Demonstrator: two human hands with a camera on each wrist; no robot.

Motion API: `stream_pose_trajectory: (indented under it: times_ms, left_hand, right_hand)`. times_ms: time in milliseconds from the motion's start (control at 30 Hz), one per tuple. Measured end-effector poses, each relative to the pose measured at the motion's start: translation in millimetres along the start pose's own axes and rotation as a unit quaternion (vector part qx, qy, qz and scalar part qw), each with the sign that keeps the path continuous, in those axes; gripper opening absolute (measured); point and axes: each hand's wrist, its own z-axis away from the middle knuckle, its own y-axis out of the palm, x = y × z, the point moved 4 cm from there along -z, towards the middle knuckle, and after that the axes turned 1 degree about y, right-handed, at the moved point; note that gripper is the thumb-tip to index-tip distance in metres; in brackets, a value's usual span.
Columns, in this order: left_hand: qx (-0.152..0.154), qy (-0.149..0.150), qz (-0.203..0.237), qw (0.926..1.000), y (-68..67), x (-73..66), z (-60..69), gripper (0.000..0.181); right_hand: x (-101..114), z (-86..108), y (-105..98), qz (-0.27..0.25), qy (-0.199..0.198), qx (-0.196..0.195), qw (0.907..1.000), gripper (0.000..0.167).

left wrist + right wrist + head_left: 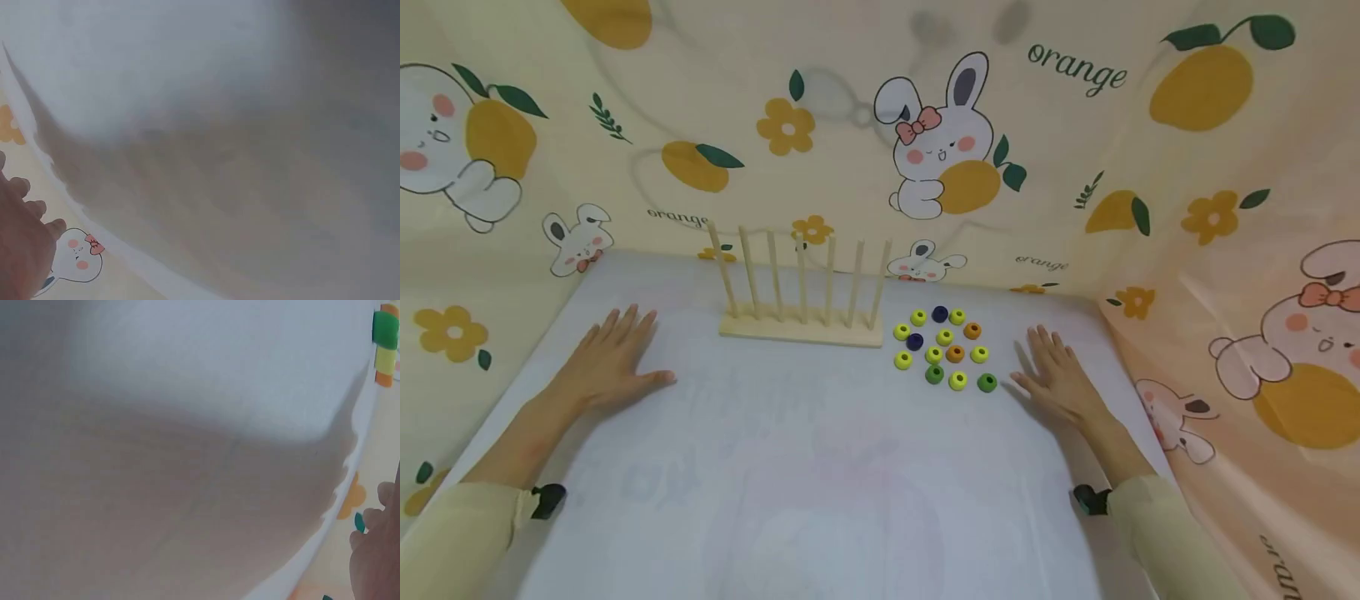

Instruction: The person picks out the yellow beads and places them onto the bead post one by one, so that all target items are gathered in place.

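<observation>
Palm down with fingers straight, my left hand point(606, 358) rests on the white table at the left, holding nothing. My right hand point(1060, 379) lies likewise at the right, just beside a group of loose beads. Among them are yellow beads point(958, 381), orange beads point(955, 354), green beads point(987, 382) and dark blue beads point(914, 342). Left of the beads stands a wooden rack point(801, 329) with several upright bare pegs. Part of the left hand point(28, 244) shows in the left wrist view. At the right wrist view's top edge, a few beads point(385, 330) appear.
A white table surface point(820, 467) spreads in front of both hands. Behind it and along both sides hangs a cream cloth point(842, 50) printed with rabbits, oranges and flowers. Dark straps point(550, 500) sit at both wrists, by the pale sleeves point(467, 533).
</observation>
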Motion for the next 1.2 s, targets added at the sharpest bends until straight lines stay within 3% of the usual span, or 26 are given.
stream_pose_trajectory:
  times_ms: [267,400,633,767,1000,1200]
  left_hand:
    - [0.011,0.002,0.057,0.9983,4.2,-6.4,-20.6,0.115]
    - [0.022,-0.008,0.088,0.9959,5.6,-8.1,-28.1,0.117]
    - [-0.008,0.002,0.139,0.9903,-2.3,-12.6,-42.9,0.112]
    - [-0.012,-0.006,0.161,0.9869,-0.5,-15.5,-45.7,0.112]
    - [-0.003,-0.021,0.212,0.9770,1.4,-28.1,-57.2,0.103]
    - [0.005,-0.032,0.266,0.9635,3.3,-36.4,-67.1,0.093]
  right_hand:
    - [9.5,-4.8,0.7,-0.057,0.022,0.017,0.9980,0.086]
    - [15.1,-5.2,-0.9,-0.097,0.021,-0.006,0.9950,0.077]
    - [19.2,-9.2,-5.6,-0.164,0.027,-0.048,0.9849,0.065]
    - [23.2,-11.1,-3.4,-0.221,0.043,-0.053,0.9728,0.064]
    - [30.4,-14.3,4.6,-0.320,0.085,-0.046,0.9425,0.062]
    - [35.5,-19.9,7.2,-0.347,0.087,-0.040,0.9328,0.057]
